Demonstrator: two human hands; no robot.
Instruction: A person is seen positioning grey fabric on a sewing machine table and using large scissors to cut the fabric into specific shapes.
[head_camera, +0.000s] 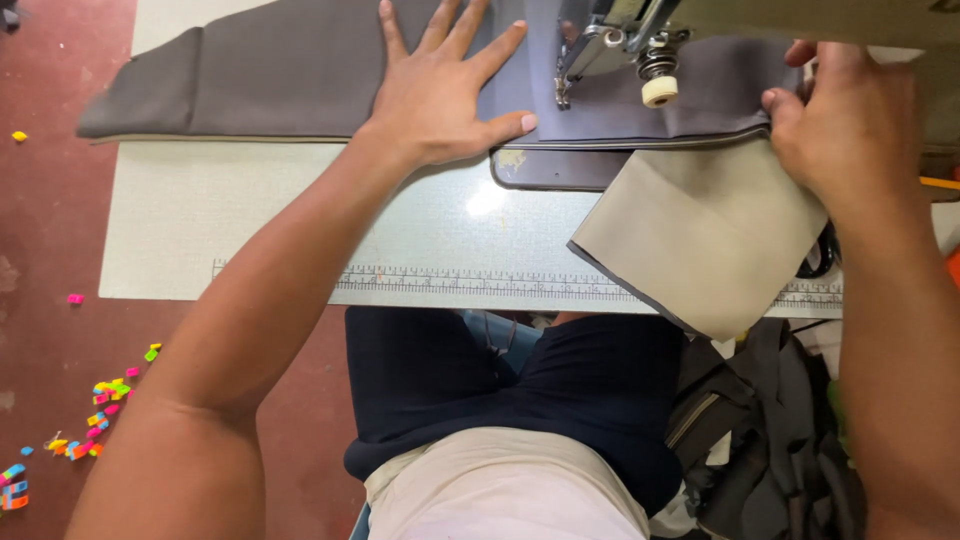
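Observation:
A long grey fabric piece (260, 75) lies across the sewing table (250, 220) and runs under the sewing machine's needle and presser foot (563, 92). My left hand (440, 85) lies flat on the fabric with its fingers spread, just left of the needle. My right hand (850, 125) pinches the fabric's right end beside the machine. From under it a lighter beige-grey panel (700, 240) hangs over the table's front edge. The machine's head (650, 45) covers part of the fabric.
A printed ruler strip (480, 285) runs along the table's front edge. Small bright plastic bits (95, 410) are scattered on the red floor at the left. A heap of dark fabric (760, 430) sits at my right knee. My lap fills the bottom middle.

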